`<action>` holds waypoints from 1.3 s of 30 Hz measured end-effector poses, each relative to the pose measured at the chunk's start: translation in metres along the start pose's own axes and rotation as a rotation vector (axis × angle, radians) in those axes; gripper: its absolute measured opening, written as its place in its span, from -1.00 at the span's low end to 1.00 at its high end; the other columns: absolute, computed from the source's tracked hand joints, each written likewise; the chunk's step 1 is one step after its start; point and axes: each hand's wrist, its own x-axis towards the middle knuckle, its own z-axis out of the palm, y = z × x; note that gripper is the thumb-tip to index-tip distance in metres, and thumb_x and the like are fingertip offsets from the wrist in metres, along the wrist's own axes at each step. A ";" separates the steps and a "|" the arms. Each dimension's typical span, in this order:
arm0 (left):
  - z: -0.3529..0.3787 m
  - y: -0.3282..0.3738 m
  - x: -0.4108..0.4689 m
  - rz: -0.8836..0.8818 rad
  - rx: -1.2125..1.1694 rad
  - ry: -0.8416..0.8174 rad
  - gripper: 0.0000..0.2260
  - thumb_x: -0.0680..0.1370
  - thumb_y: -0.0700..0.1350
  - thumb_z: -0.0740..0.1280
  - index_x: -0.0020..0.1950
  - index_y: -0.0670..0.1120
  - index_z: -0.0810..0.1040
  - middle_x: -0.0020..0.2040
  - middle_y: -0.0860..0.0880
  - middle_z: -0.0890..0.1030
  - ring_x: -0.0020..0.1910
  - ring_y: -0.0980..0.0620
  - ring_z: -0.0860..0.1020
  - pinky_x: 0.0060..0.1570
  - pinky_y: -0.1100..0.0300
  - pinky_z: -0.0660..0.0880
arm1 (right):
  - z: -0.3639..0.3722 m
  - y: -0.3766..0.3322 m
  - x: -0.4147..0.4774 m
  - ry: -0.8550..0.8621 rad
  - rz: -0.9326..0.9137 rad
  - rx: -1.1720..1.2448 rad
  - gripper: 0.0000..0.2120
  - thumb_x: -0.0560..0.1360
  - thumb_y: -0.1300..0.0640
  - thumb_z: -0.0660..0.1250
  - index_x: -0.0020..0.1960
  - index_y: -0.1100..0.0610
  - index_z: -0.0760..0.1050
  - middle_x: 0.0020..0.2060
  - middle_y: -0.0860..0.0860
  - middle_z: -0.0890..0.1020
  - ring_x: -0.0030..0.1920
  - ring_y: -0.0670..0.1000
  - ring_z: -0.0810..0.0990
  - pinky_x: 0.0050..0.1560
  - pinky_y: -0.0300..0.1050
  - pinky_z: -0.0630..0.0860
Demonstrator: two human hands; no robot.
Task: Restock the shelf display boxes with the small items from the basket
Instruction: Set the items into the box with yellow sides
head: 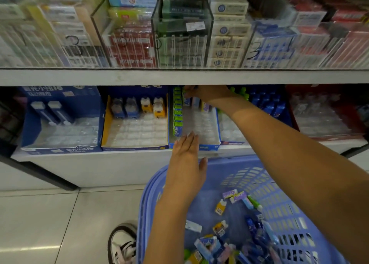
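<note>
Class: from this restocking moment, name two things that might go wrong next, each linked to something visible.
The right hand works at the back, close under the upper shelf, so it may topple the upright green row beside it. The basket holds mixed small items, so a wrong sort could end up in the display box being filled.
</note>
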 end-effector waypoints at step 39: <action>0.163 -0.061 -0.108 -0.454 0.137 -0.975 -0.82 0.57 -0.22 0.25 0.11 -0.24 0.57 0.12 -0.25 0.55 0.09 -0.15 0.53 -0.05 0.13 0.40 | 0.112 0.259 -0.250 -0.276 0.508 -0.439 -0.69 0.61 0.20 0.07 0.32 0.16 0.38 0.27 0.18 0.45 0.24 0.23 0.44 0.21 0.12 0.43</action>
